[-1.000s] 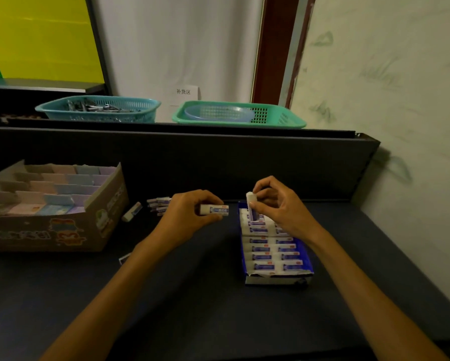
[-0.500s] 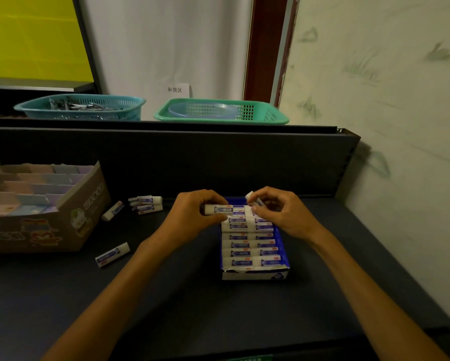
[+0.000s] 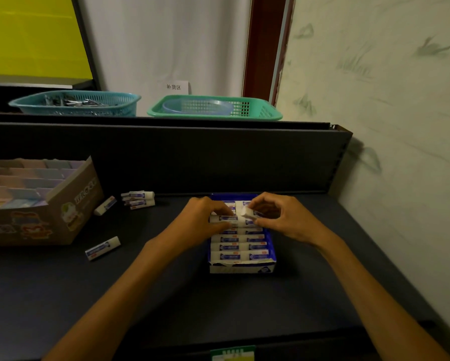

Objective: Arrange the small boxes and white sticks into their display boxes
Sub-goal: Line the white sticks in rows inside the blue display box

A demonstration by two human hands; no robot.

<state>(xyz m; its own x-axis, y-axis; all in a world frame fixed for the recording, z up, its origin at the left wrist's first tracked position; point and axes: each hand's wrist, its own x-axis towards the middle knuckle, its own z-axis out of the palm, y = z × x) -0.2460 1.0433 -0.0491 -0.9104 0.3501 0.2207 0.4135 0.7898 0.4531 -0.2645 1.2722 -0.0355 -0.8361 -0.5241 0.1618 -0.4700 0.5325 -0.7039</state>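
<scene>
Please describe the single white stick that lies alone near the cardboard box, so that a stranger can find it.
Start at the cardboard box on the left of the dark table. In front of its right corner one white stick lies flat, alone. The other loose sticks lie farther back, close together.

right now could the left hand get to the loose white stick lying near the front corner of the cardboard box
Probably yes, once freed: the left hand is holding a stick over the blue display box, and only bare dark shelf separates it from the loose white stick.
</scene>
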